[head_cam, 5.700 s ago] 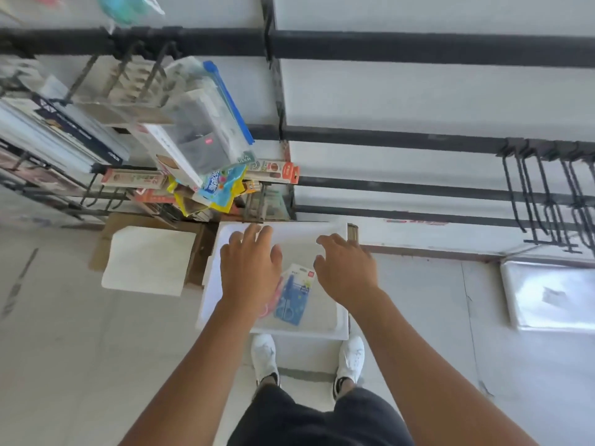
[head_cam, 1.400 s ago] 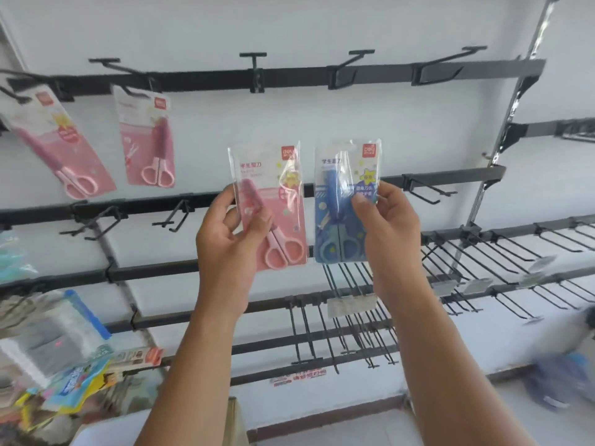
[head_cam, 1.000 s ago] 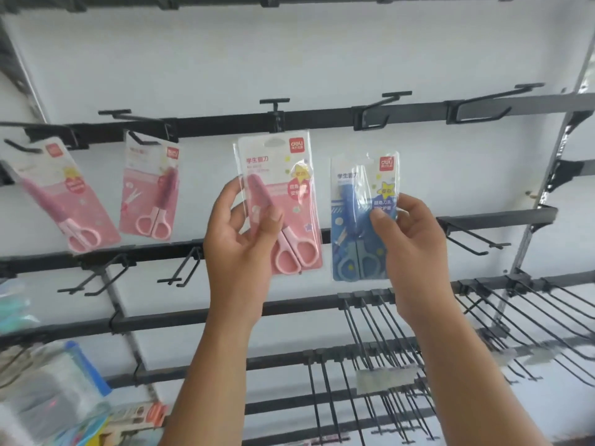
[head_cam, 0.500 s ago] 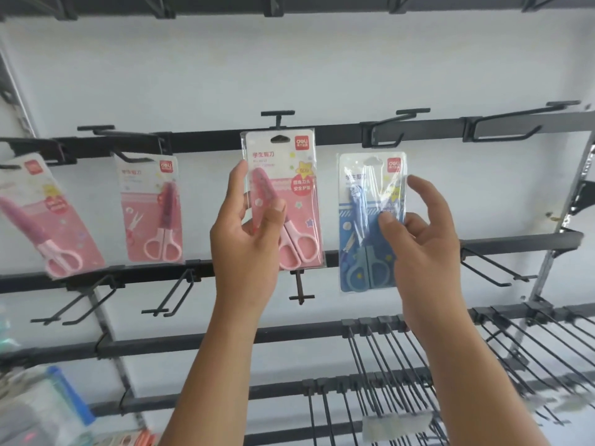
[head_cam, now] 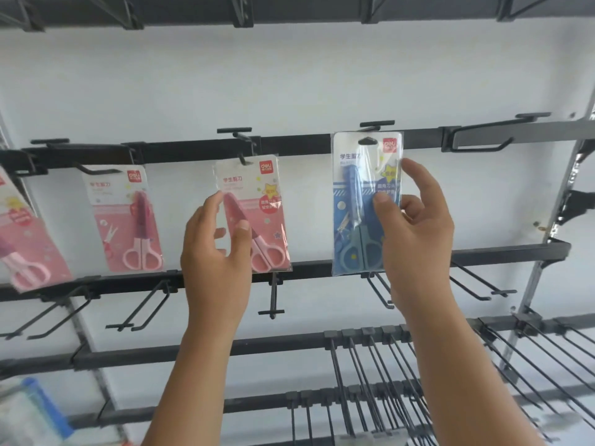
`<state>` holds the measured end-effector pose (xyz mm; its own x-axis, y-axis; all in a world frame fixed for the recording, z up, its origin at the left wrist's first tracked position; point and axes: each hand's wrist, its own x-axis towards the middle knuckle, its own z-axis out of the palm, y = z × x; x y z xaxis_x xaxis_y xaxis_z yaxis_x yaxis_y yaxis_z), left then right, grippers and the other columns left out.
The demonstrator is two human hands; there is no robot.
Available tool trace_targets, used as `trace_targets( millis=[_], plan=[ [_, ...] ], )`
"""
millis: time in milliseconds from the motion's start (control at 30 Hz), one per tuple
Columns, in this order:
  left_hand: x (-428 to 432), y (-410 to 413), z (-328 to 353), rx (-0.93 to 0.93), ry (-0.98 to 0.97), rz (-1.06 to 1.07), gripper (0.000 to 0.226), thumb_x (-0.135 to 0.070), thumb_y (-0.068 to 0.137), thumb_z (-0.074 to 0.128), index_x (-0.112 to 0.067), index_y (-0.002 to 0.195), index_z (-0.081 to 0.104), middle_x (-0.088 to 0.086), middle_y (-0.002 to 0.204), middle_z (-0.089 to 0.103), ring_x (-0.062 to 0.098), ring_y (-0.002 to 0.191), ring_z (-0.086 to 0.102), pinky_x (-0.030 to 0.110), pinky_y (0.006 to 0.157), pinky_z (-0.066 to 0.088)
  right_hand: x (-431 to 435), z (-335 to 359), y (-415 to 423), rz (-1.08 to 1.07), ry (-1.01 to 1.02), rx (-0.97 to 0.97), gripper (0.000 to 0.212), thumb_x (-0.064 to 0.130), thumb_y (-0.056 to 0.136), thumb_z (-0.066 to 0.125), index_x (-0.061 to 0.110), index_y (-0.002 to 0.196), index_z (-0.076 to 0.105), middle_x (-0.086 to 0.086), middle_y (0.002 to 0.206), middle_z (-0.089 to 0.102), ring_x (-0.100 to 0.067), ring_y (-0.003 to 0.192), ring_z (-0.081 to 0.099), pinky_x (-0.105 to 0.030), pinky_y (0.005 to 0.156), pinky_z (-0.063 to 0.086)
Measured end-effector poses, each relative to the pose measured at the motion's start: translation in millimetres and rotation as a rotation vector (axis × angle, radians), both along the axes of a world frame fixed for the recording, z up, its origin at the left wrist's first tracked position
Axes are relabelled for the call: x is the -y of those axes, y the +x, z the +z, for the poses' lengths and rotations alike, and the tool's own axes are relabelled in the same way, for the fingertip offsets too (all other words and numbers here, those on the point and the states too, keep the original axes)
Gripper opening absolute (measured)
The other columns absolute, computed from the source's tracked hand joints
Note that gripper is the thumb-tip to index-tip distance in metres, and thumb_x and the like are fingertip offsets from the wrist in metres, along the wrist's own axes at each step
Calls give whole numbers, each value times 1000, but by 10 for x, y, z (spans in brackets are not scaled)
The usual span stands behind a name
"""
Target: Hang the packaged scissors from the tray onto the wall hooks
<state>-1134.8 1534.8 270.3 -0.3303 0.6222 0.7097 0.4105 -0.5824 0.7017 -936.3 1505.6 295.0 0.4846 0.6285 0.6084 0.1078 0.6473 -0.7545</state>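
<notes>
A pink scissors pack (head_cam: pixel 267 201) hangs with its top hole on a black wall hook (head_cam: pixel 240 157) of the upper rail (head_cam: pixel 299 144). My left hand (head_cam: pixel 215 255) still pinches the pack's lower left, thumb on the front. My right hand (head_cam: pixel 415 239) holds a blue scissors pack (head_cam: pixel 354 201) upright against the same rail, thumb on the front and forefinger along its right edge. The blue pack's hang hole sits just below the T-shaped tip of another hook (head_cam: pixel 376 124); I cannot tell whether it is threaded. The tray is out of view.
Two more pink scissors packs (head_cam: pixel 125 220) (head_cam: pixel 22 249) hang to the left. A bare double hook (head_cam: pixel 476 140) sticks out at the right of the rail. Short hooks (head_cam: pixel 272 297) line the rail below, and long wire hooks (head_cam: pixel 370 381) crowd the bottom right.
Both hands rose to the upper rail. The pink pack's hole went onto its hook, and the blue pack moved up and right to the neighbouring hook.
</notes>
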Motion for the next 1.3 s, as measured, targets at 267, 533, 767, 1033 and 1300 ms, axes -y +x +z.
trace_targets(
  millis=[267,533,767,1033,1300],
  plan=[
    [59,75,37,-117,126,100,32,-19,96,58,-20,128,59,-13,130,50,16,119,54,42,95,50,-3,-2,116,-80,-48,111,40,20,99,58,43,132,57,11,67,53,1,53,48,-10,52,45],
    [131,122,3,-221,100,131,31,-16,96,59,-17,126,62,-5,133,56,14,119,55,24,89,45,30,27,173,-105,-92,172,39,24,99,56,60,113,50,1,73,60,-2,56,51,-21,52,50],
    [217,99,-2,-271,92,168,28,-20,96,57,-20,124,62,-6,129,58,20,118,56,32,86,48,87,173,172,-138,-117,256,43,20,99,53,61,114,54,-9,74,58,-8,55,48,-36,57,54],
    [333,95,-3,-346,73,261,27,-19,96,58,-16,122,63,-3,127,60,22,117,56,22,84,37,-143,-102,261,-104,-209,271,42,22,101,55,39,139,51,5,84,57,2,57,55,-12,44,45],
    [533,75,-5,-442,45,340,32,-22,97,55,-16,127,62,-3,133,59,21,122,52,26,89,38,2,-83,297,-128,-227,416,53,22,101,51,33,151,36,10,137,53,-6,110,55,-18,75,48]
  ],
)
